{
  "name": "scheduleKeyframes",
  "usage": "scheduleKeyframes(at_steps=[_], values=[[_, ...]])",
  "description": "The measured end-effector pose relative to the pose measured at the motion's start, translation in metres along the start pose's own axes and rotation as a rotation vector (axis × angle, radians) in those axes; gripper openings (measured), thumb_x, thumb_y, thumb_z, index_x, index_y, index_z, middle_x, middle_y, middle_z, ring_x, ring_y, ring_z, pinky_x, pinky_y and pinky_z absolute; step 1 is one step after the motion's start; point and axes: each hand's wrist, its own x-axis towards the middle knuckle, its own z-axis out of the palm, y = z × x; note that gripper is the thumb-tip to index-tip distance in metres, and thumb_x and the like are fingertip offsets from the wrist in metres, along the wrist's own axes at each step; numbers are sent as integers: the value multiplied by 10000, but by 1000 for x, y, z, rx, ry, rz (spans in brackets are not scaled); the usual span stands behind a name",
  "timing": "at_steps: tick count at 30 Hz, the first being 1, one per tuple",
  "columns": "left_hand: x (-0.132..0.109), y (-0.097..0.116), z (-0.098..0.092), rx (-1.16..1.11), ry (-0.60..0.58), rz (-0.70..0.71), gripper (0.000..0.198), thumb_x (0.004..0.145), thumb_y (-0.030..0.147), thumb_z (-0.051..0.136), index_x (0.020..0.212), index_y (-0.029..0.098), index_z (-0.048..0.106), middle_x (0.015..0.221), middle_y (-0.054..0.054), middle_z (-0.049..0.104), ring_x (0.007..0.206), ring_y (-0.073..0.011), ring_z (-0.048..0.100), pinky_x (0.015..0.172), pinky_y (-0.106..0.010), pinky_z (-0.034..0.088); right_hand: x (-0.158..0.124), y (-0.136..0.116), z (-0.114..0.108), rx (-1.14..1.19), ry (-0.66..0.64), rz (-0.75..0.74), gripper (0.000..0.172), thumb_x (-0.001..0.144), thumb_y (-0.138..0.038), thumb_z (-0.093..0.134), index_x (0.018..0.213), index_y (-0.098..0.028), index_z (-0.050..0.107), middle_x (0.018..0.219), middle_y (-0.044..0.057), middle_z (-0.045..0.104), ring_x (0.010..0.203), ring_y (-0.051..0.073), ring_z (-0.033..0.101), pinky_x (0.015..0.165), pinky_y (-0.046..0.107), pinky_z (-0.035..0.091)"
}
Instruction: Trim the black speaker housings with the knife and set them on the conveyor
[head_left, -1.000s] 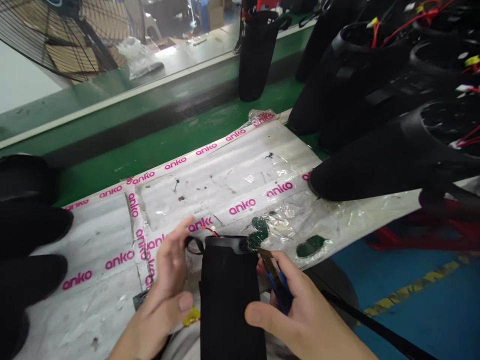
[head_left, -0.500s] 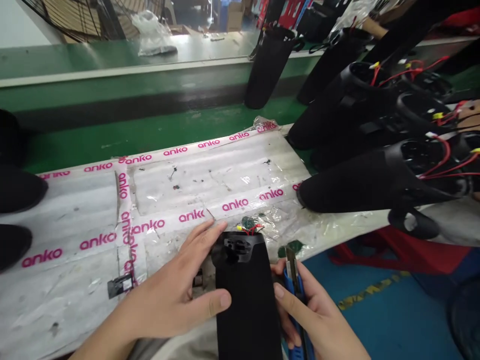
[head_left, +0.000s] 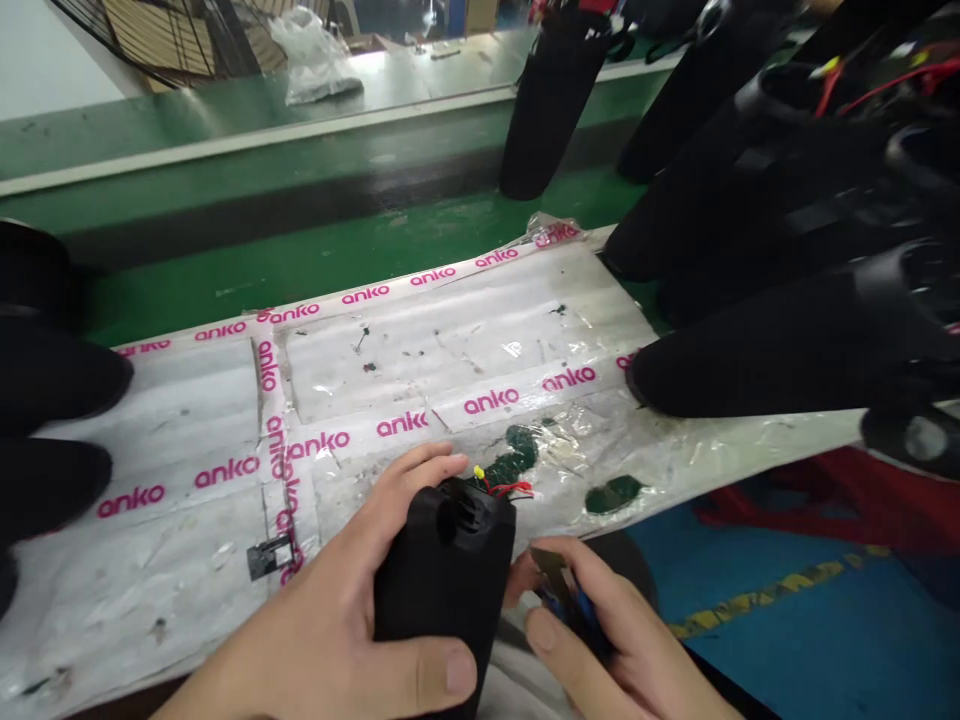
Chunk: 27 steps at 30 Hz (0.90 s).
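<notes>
My left hand (head_left: pixel 352 620) is wrapped round a black fabric-covered cylinder body (head_left: pixel 446 575) at the near edge of the work mat, thumb across its front. Red wires with a yellow tip (head_left: pixel 502 485) stick out of its far end. Right beside it, my right hand (head_left: pixel 600 640) grips a blue-handled utility knife (head_left: pixel 559 590), blade pointing toward the cylinder's side. The lower part of the cylinder runs out of view.
The mat (head_left: pixel 450 350) is plastic sheet taped with pink "anko" tape, with dark green smears (head_left: pixel 611 493). Several black cylinder bodies lie stacked at right (head_left: pixel 787 340) and at left (head_left: pixel 52 380); one stands upright (head_left: pixel 551 100) on the green conveyor (head_left: pixel 300 270).
The cylinder has turned and tilted left in my left hand, whose grip has slid lower round it. My right hand with the knife has dropped slightly lower beside it.
</notes>
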Motion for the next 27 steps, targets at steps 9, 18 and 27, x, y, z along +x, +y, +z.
scheduleKeyframes(at_steps=[9,18,27], values=[[-1,-4,-5,112,-36,-2,947,838,496,936,1617,608,408,1854,51,252,1720,-471,173,1331,-749,248,39,-16,-25,-952,105,-858,313,959,-54,479,1238,-150,582,812,10,694,605,215,647,560,373,459],[-2,-1,-6,138,-32,-17,958,851,471,926,1635,598,391,1839,22,275,1717,-470,190,1331,-726,269,44,-15,-22,-955,88,-831,333,915,-58,467,1205,-177,578,817,-6,679,622,207,614,626,378,392],[-1,0,-8,124,-49,-35,951,844,512,926,1628,606,397,1833,26,275,1710,-461,215,1339,-723,252,46,-20,-24,-963,71,-831,351,878,-43,476,1185,-180,578,817,-10,700,636,199,661,620,383,391]])
